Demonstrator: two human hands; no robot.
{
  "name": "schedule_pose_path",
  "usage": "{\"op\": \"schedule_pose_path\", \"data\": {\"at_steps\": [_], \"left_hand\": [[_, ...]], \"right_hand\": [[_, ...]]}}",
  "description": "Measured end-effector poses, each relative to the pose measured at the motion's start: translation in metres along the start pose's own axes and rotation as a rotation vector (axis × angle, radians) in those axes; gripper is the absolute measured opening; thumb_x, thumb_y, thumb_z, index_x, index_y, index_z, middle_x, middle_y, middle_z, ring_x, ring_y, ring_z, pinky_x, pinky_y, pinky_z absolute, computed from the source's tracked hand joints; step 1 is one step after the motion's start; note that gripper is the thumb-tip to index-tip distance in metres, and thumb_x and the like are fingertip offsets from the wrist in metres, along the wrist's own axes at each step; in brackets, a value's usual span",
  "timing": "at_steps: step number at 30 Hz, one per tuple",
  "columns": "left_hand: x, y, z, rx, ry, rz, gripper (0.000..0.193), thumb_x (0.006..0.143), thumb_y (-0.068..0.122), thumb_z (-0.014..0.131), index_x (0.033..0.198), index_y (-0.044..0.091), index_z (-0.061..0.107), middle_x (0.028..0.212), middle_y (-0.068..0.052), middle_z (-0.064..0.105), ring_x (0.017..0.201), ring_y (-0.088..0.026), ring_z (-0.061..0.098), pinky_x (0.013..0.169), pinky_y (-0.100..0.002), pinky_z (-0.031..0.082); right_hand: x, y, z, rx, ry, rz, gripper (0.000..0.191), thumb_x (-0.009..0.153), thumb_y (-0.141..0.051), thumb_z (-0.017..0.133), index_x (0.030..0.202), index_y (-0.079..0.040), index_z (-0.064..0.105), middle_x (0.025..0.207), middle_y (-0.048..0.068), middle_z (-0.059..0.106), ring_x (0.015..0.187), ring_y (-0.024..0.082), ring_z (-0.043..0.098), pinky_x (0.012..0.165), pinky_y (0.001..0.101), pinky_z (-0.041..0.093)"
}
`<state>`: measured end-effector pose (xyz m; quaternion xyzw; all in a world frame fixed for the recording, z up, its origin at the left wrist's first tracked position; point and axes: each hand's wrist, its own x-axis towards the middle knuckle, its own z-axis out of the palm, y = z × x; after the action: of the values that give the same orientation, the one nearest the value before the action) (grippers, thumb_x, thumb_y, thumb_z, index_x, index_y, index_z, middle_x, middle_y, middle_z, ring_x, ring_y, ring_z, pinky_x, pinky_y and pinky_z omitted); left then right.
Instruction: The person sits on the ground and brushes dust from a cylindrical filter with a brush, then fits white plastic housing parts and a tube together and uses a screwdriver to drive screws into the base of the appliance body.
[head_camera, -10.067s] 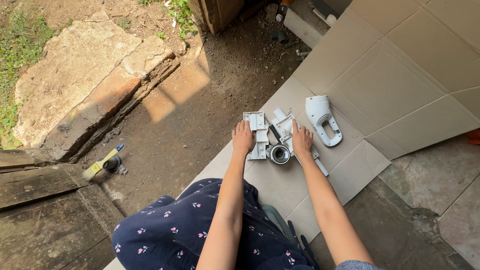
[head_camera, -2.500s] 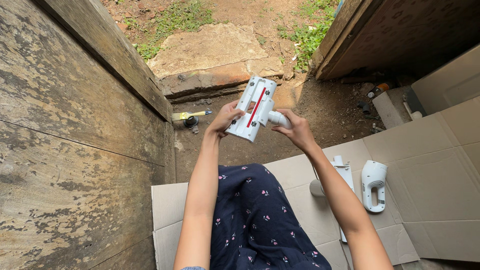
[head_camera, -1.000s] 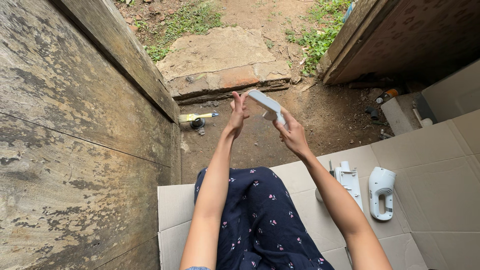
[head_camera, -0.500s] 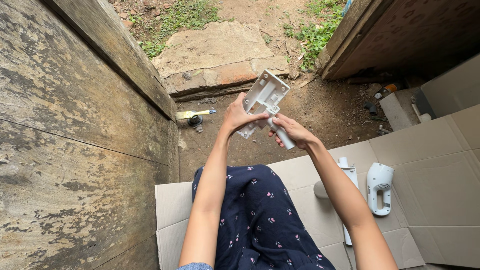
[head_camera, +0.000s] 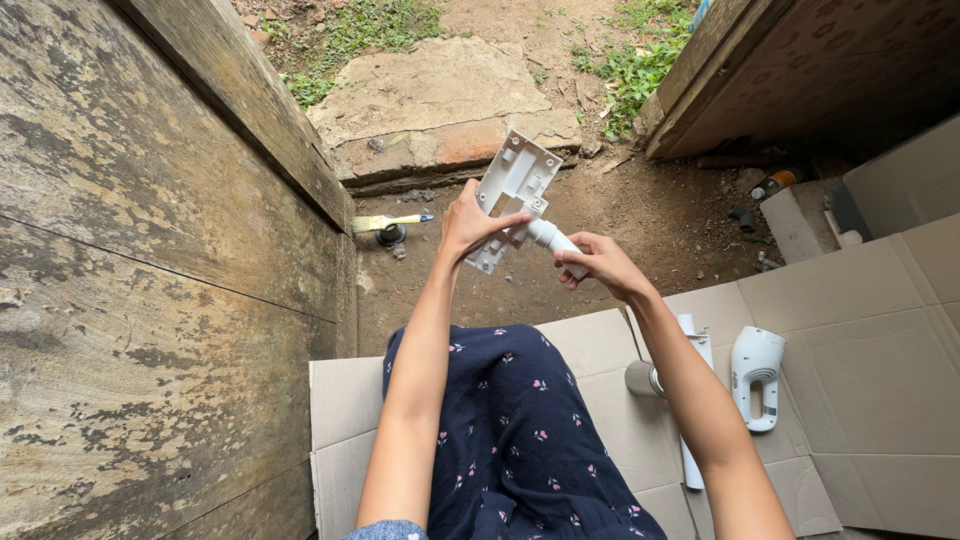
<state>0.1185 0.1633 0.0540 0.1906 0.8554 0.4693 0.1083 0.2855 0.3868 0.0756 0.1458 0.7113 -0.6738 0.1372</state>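
White plastic vacuum floor head (head_camera: 515, 195) held up, ribbed underside shown.
Its long axis is tilted up-right; the left hand (head_camera: 468, 222) is closed on its body, the right hand (head_camera: 598, 265) on its tubular neck (head_camera: 552, 240).

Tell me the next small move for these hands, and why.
Probably twist the short white tube with the right hand, since the left hand grips the ribbed white plastic head in mid-air and the tube sits at its joint.
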Motion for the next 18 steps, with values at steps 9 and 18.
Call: {"op": "schedule_pose_path", "data": {"at_steps": [9,18], "left_hand": [[-0.005,0.004,0.004,0.054,0.001,0.032,0.1,0.045,0.08,0.084,0.113,0.01,0.062,0.089,-0.008,0.075,0.08,-0.021,0.076,0.073,-0.037,0.059],[0.002,-0.006,0.007,0.01,0.065,0.004,0.096,0.046,0.081,0.083,0.106,0.01,0.059,0.084,-0.008,0.075,0.074,-0.021,0.076,0.068,-0.036,0.06]], "right_hand": [[0.021,0.028,-0.023,0.162,-0.01,0.112,0.046,0.1,-0.035,0.064,0.115,0.009,0.067,0.081,0.01,0.072,0.046,0.007,0.049,0.037,0.0247,0.037],[0.006,0.018,0.019,-0.525,0.351,-0.189,0.044,0.094,-0.04,0.068,0.124,-0.007,0.07,0.078,0.006,0.073,0.059,0.012,0.065,0.055,0.0278,0.052]]}}
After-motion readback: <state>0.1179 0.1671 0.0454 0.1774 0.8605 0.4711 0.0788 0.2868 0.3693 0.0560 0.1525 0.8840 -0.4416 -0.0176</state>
